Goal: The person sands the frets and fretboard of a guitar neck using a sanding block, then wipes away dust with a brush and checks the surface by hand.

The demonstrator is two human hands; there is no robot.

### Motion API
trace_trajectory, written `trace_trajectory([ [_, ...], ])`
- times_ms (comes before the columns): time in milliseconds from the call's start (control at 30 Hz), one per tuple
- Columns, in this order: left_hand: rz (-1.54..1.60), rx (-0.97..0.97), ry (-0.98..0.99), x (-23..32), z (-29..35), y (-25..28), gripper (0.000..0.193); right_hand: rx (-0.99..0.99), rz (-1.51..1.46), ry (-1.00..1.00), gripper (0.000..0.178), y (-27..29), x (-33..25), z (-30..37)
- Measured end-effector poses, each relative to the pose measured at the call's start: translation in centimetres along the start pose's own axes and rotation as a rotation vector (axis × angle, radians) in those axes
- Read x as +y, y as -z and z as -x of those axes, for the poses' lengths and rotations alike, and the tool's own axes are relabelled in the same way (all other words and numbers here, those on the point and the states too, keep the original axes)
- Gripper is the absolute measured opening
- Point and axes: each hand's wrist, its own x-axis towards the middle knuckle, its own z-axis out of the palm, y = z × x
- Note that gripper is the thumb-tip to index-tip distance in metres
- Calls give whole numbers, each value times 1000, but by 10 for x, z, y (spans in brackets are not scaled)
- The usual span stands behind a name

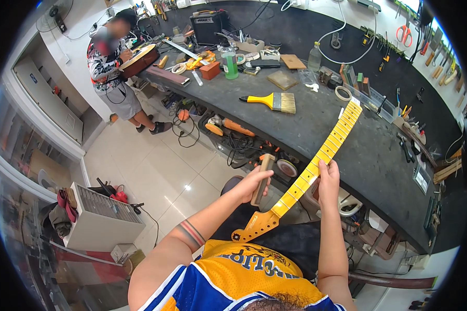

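A yellow guitar neck (305,174) slants across in front of me, with its headstock close to my body and its far end over the workbench. My right hand (329,184) grips it around the middle, with the thumb at the edge of the fretboard. In my left hand (254,184) is a wooden block (266,165), narrow and brown, held upright to the left of the neck and apart from it. The fingers behind the block are partly hidden. Dark frets and dots show along the fretboard.
On the dark workbench (223,98) lie a yellow-handled brush (267,101), a tape roll (343,93) and a bottle of green liquid (229,65). Power tools sit on a shelf below. Another person (114,67) stands far left with a guitar (139,59).
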Motion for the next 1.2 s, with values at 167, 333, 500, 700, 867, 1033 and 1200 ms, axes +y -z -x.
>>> trace_trajectory([
  [167,413,75,-26,-10,1,22,26,-15,-5,3,22,-14,-3,7],
  [333,485,153,-178,-6,15,25,30,-79,53,4,22,-25,20,6],
  [500,475,178,-207,-2,36,27,35,-98,101,-37,23,-32,24,10],
  [700,563,107,-150,-7,38,31,35,-91,-1,-71,20,-39,35,7],
  [867,751,114,-101,1,38,30,32,-70,15,-129,22,-48,35,6],
  [1033,627,130,-113,3,39,14,46,-36,25,-189,28,-49,34,10],
  [1200,516,7,-155,-4,52,4,67,-85,20,-202,33,-47,30,12],
])
